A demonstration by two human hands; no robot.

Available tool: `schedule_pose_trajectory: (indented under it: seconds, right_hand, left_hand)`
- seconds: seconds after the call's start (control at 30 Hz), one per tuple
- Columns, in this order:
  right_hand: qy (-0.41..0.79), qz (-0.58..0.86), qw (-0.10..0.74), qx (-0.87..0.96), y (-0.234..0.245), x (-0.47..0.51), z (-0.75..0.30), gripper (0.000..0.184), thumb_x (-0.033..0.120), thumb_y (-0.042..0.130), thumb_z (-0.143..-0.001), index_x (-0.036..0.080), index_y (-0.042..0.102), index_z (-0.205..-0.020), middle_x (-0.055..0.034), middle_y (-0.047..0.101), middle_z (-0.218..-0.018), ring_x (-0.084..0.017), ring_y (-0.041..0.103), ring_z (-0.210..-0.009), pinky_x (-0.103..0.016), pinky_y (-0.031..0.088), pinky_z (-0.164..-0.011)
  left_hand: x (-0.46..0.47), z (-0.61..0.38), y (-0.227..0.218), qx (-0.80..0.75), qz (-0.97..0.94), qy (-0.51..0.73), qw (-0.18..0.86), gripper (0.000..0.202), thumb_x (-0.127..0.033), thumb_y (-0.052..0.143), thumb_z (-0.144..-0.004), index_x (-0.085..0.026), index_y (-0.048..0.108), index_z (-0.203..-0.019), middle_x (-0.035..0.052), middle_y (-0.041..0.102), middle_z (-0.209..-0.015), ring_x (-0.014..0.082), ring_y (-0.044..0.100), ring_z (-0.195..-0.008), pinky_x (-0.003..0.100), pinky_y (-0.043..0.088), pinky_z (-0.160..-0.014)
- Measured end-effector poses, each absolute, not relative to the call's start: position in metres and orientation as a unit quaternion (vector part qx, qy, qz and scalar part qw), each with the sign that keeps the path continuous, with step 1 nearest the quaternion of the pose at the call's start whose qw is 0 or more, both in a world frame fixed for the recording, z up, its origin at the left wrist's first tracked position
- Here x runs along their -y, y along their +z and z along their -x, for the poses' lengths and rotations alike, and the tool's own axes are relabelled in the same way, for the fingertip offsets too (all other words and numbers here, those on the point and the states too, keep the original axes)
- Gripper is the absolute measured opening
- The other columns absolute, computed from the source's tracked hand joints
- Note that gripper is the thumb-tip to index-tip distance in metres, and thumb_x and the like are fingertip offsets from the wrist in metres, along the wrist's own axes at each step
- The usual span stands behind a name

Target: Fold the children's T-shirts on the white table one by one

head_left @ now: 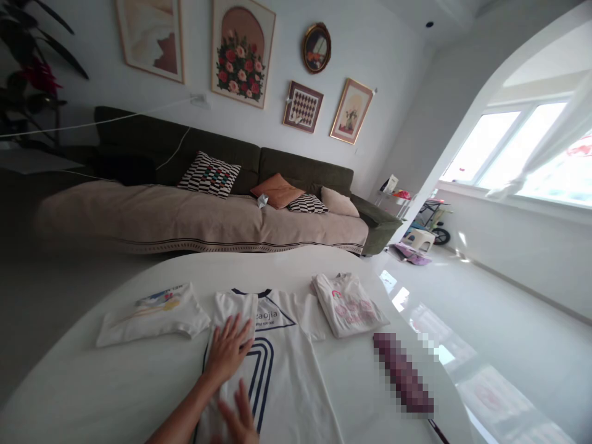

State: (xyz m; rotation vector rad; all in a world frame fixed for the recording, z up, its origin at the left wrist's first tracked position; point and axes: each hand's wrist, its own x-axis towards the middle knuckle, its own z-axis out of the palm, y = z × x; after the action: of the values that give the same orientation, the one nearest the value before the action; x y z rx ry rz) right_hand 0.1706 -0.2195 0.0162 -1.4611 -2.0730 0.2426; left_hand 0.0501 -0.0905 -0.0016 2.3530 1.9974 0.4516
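Note:
A white T-shirt with dark blue stripes and a dark collar lies spread on the round white table, its left side folded inward. My left hand rests flat on that folded part, fingers spread. At the bottom edge, my right hand lies on the shirt's lower part, only partly in view, with its fingers stretched out. Left of the shirt sits a folded white shirt with a coloured print. A folded white shirt with pink print lies to the right.
A pixelated dark reddish object lies on the table's right side. Beyond the table stands a long dark green sofa with a beige cover and several cushions. Glossy white floor stretches right toward a bright window.

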Motion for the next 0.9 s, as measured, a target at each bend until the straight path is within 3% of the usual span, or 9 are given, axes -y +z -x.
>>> schedule_pose_trajectory:
  seconds: [0.1,0.17,0.3,0.37,0.5,0.73,0.9]
  right_hand:
    - [0.088,0.66,0.3,0.684,0.029,0.17,-0.232,0.033,0.027,0.028,-0.089,0.016,0.05,-0.112,-0.0119,0.046,-0.124,-0.019,0.044,-0.115,-0.031,0.038,-0.093]
    - [0.087,0.781,0.244,0.568,0.04,0.133,-0.273,0.036,0.027,0.032,-0.086,0.012,0.045,-0.116,-0.0139,0.049,-0.121,-0.019,0.045,-0.114,-0.027,0.036,-0.094]
    - [0.103,0.835,0.22,0.494,0.05,0.083,-0.317,0.036,0.026,0.044,-0.077,0.003,0.051,-0.104,-0.0225,0.058,-0.101,-0.028,0.056,-0.098,-0.035,0.042,-0.081]
    - [0.119,0.842,0.222,0.476,0.046,0.073,-0.319,0.031,0.025,0.047,-0.073,0.004,0.055,-0.095,-0.0213,0.061,-0.092,-0.028,0.06,-0.087,-0.033,0.044,-0.071]
    - [0.15,0.821,0.261,0.485,0.043,0.063,-0.314,0.021,0.024,0.044,-0.07,0.01,0.059,-0.076,-0.0104,0.063,-0.068,-0.021,0.061,-0.068,-0.027,0.042,-0.06]
    - [0.089,0.713,0.375,0.586,0.075,0.053,-0.245,0.028,0.018,0.036,-0.075,0.014,0.051,-0.098,-0.0073,0.06,-0.095,-0.014,0.057,-0.082,-0.023,0.041,-0.072]
    - [0.057,0.625,0.345,0.698,0.055,0.073,-0.152,0.034,0.005,0.041,-0.07,0.015,0.052,-0.101,-0.0123,0.05,-0.121,-0.019,0.045,-0.113,-0.03,0.04,-0.086]
  left_hand:
    - [0.092,-0.047,-0.002,-0.637,-0.756,0.149,0.016,0.05,-0.048,0.034,-0.084,-0.033,0.031,-0.132,0.0037,0.028,-0.142,0.028,0.019,-0.13,0.051,0.015,-0.102]
    - [0.09,-0.047,0.002,-0.638,-0.756,0.145,0.018,0.051,-0.048,0.034,-0.084,-0.033,0.031,-0.132,0.0032,0.028,-0.142,0.028,0.018,-0.131,0.051,0.015,-0.102]
    - [0.09,-0.049,0.009,-0.646,-0.751,0.133,0.026,0.051,-0.048,0.035,-0.084,-0.033,0.031,-0.132,0.0031,0.026,-0.143,0.0278,0.017,-0.131,0.05,0.015,-0.102]
    - [0.09,-0.049,0.009,-0.644,-0.753,0.132,0.03,0.052,-0.048,0.036,-0.083,-0.033,0.03,-0.133,0.003,0.026,-0.143,0.0276,0.017,-0.131,0.049,0.014,-0.103]
    - [0.09,-0.048,0.008,-0.64,-0.756,0.133,0.023,0.052,-0.048,0.035,-0.083,-0.033,0.03,-0.133,0.0031,0.026,-0.143,0.0281,0.017,-0.131,0.05,0.014,-0.102]
    - [0.091,-0.049,0.007,-0.637,-0.76,0.129,0.001,0.053,-0.051,0.031,-0.084,-0.031,0.031,-0.133,0.0068,0.027,-0.142,0.0292,0.017,-0.131,0.051,0.015,-0.101]
    - [0.091,-0.046,0.004,-0.632,-0.769,0.102,-0.003,0.05,-0.039,0.036,-0.084,-0.026,0.034,-0.132,0.0088,0.025,-0.143,0.0303,0.015,-0.131,0.053,0.014,-0.101]
